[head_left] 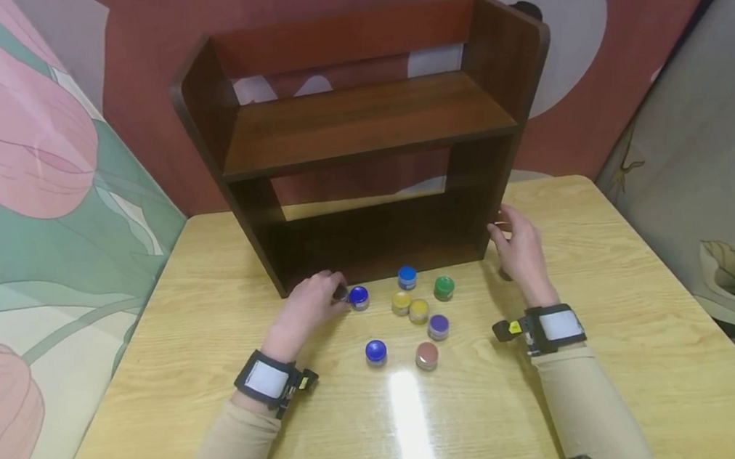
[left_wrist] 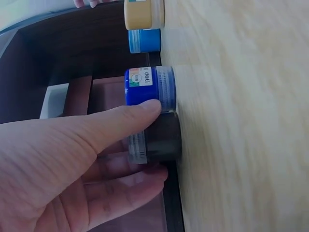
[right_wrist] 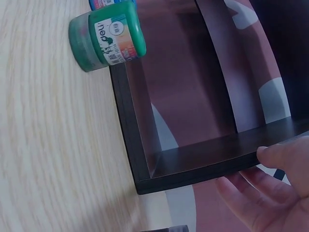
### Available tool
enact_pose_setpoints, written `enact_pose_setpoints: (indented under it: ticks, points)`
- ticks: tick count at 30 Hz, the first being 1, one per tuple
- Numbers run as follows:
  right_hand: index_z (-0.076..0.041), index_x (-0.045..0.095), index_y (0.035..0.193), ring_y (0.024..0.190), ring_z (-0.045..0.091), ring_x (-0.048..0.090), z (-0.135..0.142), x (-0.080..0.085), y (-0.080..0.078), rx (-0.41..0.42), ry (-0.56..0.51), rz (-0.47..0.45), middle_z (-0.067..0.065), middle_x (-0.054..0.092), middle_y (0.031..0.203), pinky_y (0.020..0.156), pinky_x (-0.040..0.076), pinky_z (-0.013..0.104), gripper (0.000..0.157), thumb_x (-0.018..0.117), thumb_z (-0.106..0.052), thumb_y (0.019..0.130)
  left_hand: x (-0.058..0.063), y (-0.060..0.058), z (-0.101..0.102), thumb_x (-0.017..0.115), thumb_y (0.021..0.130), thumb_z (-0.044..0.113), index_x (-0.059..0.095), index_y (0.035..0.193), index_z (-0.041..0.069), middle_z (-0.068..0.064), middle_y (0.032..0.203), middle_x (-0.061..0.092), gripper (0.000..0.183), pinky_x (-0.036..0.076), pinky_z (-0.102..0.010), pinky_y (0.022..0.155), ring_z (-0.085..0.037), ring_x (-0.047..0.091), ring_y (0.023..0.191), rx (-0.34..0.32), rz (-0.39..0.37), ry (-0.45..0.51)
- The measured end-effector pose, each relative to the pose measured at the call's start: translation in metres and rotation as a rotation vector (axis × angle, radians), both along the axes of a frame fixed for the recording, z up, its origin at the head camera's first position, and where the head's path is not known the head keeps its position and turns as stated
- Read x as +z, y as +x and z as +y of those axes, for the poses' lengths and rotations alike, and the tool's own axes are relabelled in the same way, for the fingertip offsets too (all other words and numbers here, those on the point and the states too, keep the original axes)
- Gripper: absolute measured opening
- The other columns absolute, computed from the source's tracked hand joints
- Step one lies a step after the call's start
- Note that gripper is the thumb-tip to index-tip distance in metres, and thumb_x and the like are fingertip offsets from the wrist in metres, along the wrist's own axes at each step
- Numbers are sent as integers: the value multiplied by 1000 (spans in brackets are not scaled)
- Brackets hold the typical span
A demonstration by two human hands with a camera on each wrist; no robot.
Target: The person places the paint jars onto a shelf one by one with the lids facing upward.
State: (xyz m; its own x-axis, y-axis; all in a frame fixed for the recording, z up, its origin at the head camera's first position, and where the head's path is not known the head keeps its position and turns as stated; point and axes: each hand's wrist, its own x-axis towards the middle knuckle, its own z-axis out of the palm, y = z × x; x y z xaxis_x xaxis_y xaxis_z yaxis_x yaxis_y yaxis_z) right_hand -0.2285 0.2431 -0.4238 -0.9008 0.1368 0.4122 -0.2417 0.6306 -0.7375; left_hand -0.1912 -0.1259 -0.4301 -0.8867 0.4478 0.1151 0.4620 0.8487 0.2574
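My left hand (head_left: 311,304) pinches a dark paint jar (left_wrist: 163,137) between thumb and fingers at the front left foot of a dark brown wooden shelf (head_left: 368,124). Its ribbed part faces up. Right beside it stands a blue-capped paint jar (head_left: 359,298), close to the thumb tip. On the other side, my right hand (head_left: 521,249) grips the shelf's right side panel, thumb on the front edge and fingers outside, as the right wrist view shows. A green paint jar (right_wrist: 107,36) stands near that corner.
Before the shelf stand more paint jars: light blue (head_left: 407,277), two yellow (head_left: 401,302), purple (head_left: 438,327), brownish pink (head_left: 427,355) and another dark blue (head_left: 376,352). A dark object (head_left: 505,273) lies by the right hand. Patterned cloth (head_left: 154,117) backs the wooden table (head_left: 214,272).
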Motion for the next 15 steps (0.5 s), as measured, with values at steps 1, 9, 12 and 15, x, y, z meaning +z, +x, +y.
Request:
enact_pose_setpoints:
  ticks: [1, 9, 12, 15]
  points:
    - [2, 55, 132, 107, 45, 63, 0, -1, 0, 1, 3, 2, 28, 64, 120, 87, 55, 56, 37, 56, -8, 96, 0, 1, 0, 79, 79, 23, 67, 102, 5, -7, 88, 64, 32, 55, -35, 69, -20, 60, 76, 4, -1, 5]
    - [3, 54, 132, 107, 45, 63, 0, -5, 0, -1, 26, -2, 29, 64, 119, 87, 54, 57, 37, 56, -6, 96, 1, 1, 2, 76, 83, 15, 68, 109, 4, -12, 95, 67, 30, 58, -35, 75, -22, 64, 84, -5, -44, 38]
    - [3, 54, 133, 108, 45, 63, 0, -5, 0, -3, 27, -5, 29, 64, 120, 87, 54, 57, 37, 56, -7, 96, 3, 0, 2, 75, 83, 14, 69, 110, 4, -12, 98, 68, 29, 58, -36, 77, -23, 64, 87, -17, -46, 34]
    - [3, 53, 133, 108, 45, 63, -2, -4, 1, -7, 26, -9, 29, 64, 120, 88, 53, 57, 38, 55, -8, 97, 4, -1, 1, 74, 84, 14, 69, 110, 6, -11, 99, 68, 28, 58, -35, 78, -22, 64, 88, -21, -51, 32]
